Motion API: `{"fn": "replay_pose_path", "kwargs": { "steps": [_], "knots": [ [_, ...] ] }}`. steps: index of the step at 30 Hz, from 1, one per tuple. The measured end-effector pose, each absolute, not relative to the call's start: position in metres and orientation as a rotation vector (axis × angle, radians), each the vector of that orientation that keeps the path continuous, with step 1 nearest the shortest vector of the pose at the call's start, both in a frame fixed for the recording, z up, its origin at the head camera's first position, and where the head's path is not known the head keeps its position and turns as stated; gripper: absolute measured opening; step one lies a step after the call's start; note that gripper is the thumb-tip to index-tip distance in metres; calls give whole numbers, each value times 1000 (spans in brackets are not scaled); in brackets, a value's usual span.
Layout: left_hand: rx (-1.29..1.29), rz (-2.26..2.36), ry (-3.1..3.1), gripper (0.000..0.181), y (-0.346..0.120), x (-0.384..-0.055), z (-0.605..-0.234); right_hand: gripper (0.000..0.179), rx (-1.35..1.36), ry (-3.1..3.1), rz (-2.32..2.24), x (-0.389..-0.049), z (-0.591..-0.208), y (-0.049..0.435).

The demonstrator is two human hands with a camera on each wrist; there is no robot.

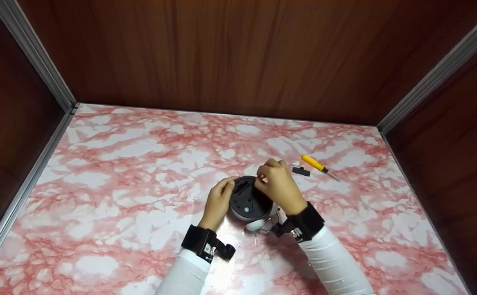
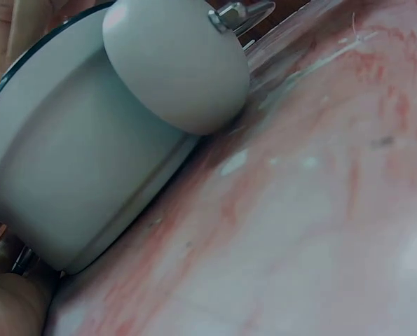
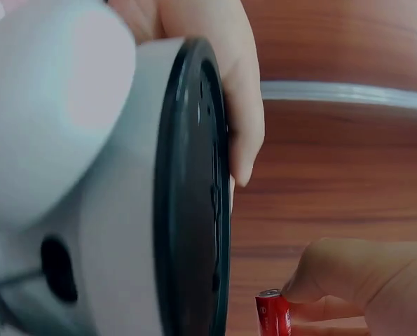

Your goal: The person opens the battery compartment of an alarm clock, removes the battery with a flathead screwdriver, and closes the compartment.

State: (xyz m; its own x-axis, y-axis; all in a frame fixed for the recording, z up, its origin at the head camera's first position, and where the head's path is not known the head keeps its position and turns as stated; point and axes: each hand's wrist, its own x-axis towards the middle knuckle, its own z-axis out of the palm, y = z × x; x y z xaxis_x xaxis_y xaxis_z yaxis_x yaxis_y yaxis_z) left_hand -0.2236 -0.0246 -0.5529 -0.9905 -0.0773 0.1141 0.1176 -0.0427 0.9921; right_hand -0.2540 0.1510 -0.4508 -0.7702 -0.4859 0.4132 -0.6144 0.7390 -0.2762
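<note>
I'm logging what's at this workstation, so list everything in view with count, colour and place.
Alarm clock: 1, white with black back, back facing up, between the hands
Battery: 1 visible, red, in the right hand
Small cover: 1, black, between right hand and screwdriver
Screwdriver: 1, yellow handle, right of the clock
Tabletop: 1, red-and-white marbled, underneath
Wood-grain panels: 3, brown, back, left and right
Metal strips: at least 3, grey, panel edges
Sleeves: 2, white, forearms
Wrist straps: 2, black, wrists
Hands: 2, bare; left hand grips the clock's rim, right hand pinches the battery
</note>
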Motion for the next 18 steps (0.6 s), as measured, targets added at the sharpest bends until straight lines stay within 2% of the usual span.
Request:
{"fn": "replay_pose_path", "kwargs": {
  "steps": [18],
  "knots": [
    [-54, -2192, -2063, 32, -24, -223, -554, 4, 727, -2640, 659, -269, -466, 193]
  ]
}}
